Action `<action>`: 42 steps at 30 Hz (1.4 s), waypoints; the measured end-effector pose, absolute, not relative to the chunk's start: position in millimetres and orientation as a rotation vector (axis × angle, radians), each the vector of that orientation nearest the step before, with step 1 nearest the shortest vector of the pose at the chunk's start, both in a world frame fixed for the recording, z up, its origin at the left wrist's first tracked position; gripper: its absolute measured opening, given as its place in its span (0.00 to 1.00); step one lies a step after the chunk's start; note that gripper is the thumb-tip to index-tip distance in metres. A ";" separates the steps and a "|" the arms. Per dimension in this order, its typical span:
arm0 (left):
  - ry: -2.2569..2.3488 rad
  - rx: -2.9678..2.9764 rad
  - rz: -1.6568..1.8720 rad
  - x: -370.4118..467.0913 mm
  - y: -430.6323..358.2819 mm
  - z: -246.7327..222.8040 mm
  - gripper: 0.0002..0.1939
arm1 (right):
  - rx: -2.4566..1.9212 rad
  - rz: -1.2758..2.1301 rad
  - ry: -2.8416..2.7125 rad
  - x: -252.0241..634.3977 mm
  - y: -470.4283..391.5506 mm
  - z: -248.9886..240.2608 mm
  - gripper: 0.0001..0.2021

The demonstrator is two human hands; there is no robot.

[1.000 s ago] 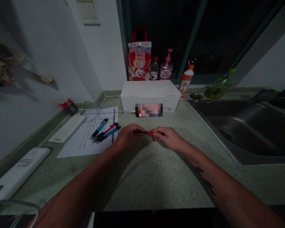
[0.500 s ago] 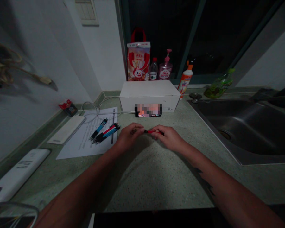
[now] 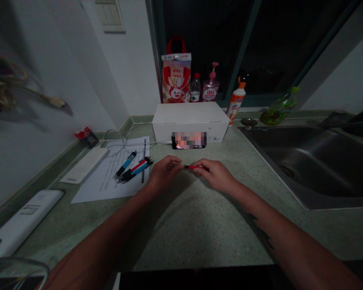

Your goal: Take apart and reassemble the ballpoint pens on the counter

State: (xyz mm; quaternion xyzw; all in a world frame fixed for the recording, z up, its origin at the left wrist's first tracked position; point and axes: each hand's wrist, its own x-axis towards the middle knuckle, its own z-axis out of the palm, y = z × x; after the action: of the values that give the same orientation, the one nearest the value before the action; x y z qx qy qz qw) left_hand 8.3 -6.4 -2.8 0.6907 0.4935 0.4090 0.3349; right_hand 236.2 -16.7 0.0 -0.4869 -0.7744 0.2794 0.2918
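Note:
A slim red-and-black pen (image 3: 191, 167) lies level between my two hands, a little above the counter. My right hand (image 3: 215, 174) is closed on its red barrel, with the far end tucked behind the fingers. At the black end, my left hand (image 3: 164, 172) pinches with thumb and fingertips; the tip itself is hidden there. Left of that hand, several blue, red and black pens (image 3: 136, 169) rest in a loose pile on a printed sheet of paper (image 3: 92, 189).
Ahead, a phone (image 3: 189, 141) with a cable leans on a white box (image 3: 190, 113). A white power bank-like slab (image 3: 86, 165) and a long white power strip-like device (image 3: 27, 219) lie left. A steel sink (image 3: 320, 161) is at right, with bottles (image 3: 210, 88) along the window.
The fingers of my left hand have shifted slightly at the pen's black end. My right hand and the pen stay almost in place.

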 end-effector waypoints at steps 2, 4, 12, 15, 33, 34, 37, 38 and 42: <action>1.310 1.774 1.029 8.3 -6.2 -2.8 0.05 | -1.301 0.733 -2.064 236.3 -16.6 -0.8 0.08; 1.321 1.825 1.039 8.4 -6.3 -2.5 0.03 | -1.301 0.727 -2.069 236.6 -16.6 -1.2 0.08; 1.339 1.839 1.031 8.4 -7.3 -2.7 0.02 | -1.308 0.708 -2.076 236.6 -16.0 -1.6 0.08; 1.323 1.807 1.074 8.6 -6.9 -2.8 0.04 | -1.298 0.723 -2.050 237.3 -15.6 -1.5 0.08; 1.340 1.954 1.112 9.0 -13.2 2.6 0.03 | -1.175 1.069 -1.453 241.4 -2.4 -0.4 0.16; 1.308 1.934 1.090 11.2 -15.5 2.6 0.02 | -1.156 1.082 -1.369 241.7 -0.9 0.1 0.18; 1.193 1.912 0.975 20.8 -25.4 1.1 0.02 | -1.092 1.097 -1.198 237.3 0.1 -1.0 0.24; 1.166 1.926 0.933 24.5 -29.1 0.0 0.02 | -1.078 1.105 -1.166 234.3 -0.6 -2.0 0.25; 1.144 1.925 0.843 36.5 -39.2 -5.7 0.04 | -1.049 1.156 -1.063 221.3 -4.3 -7.0 0.26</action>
State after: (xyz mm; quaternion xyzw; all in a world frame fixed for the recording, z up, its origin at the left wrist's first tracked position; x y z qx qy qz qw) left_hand 36.5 -39.2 -5.7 0.7487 0.4449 0.3278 0.3660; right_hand 221.3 -4.3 -7.0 -0.4498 -0.4560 0.4958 0.5865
